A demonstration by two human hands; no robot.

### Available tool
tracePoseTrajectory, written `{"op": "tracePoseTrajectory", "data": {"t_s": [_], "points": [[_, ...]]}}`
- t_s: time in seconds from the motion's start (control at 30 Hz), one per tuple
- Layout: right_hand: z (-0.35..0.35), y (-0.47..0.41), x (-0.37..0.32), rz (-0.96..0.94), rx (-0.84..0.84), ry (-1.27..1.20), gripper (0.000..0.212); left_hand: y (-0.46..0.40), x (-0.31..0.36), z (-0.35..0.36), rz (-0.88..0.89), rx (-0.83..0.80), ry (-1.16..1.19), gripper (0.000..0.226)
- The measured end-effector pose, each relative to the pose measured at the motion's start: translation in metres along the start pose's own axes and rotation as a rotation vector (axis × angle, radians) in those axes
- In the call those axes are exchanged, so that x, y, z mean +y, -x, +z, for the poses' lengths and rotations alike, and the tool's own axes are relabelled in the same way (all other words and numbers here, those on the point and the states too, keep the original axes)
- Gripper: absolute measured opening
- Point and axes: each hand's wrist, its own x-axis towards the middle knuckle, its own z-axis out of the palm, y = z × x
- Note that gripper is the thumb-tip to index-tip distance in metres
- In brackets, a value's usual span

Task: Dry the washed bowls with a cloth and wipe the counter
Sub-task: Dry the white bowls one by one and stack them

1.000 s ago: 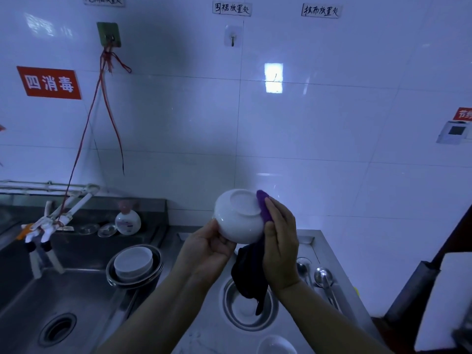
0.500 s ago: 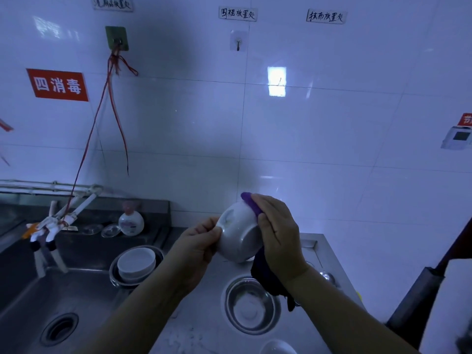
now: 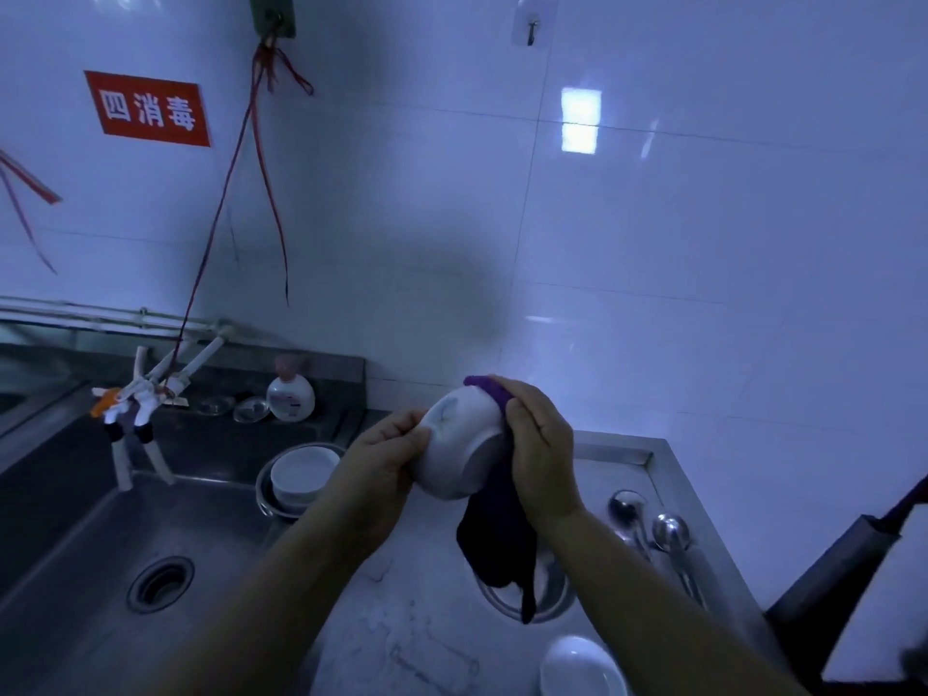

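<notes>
At the very bottom edge of the view a shallow white ceramic dish sits on the wet stainless steel counter, and just beyond it a round steel bowl rests on the same surface, partly hidden by the hanging tail of the dark purple cloth. To the right of that, two steel spoons lie side by side near the counter's raised edge. Above all this, held in the air between both hands, is the small white ceramic bowl being dried: it is tipped on its side, its outer wall and base turned up and toward the left, its mouth facing down and to the right, so its axis runs slanting between the two palms. The left hand clasps the bowl at the left, near the base, thumb pressed on the outer wall. The right hand is closed on the cloth, pressing it against the bowl's right side and rim, with a purple fold showing over the top edge. The cloth thus lies right of the bowl, on the rim side, and the right hand is the nearer one to the unwiped inside; the likely next need is for the left hand to turn the bowl while the right works the cloth round the rim. Farther off to the left, a white bowl nested in a steel basin waits at the edge of the deep steel sink, apparently still to be dried. Behind stand a white soap bottle and the tiled wall.
</notes>
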Motion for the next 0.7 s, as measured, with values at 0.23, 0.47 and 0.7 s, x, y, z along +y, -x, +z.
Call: {"op": "tracePoseTrajectory", "data": {"t_s": [0.23, 0.47, 0.7], "points": [[0.065, 0.015, 0.019, 0.195, 0.117, -0.046, 0.03, -0.013, -0.017, -0.046, -0.022, 0.15, 0.37, 0.029], [0.092, 0.039, 0.046, 0.003, -0.134, 0.354, 0.032, -0.041, -0.03, -0.101, -0.062, 0.311, 0.464, 0.03], [0.102, 0.061, 0.076, 0.1, -0.202, 0.454, 0.028, -0.079, -0.035, -0.182, 0.017, 0.391, -0.637, 0.019]]}}
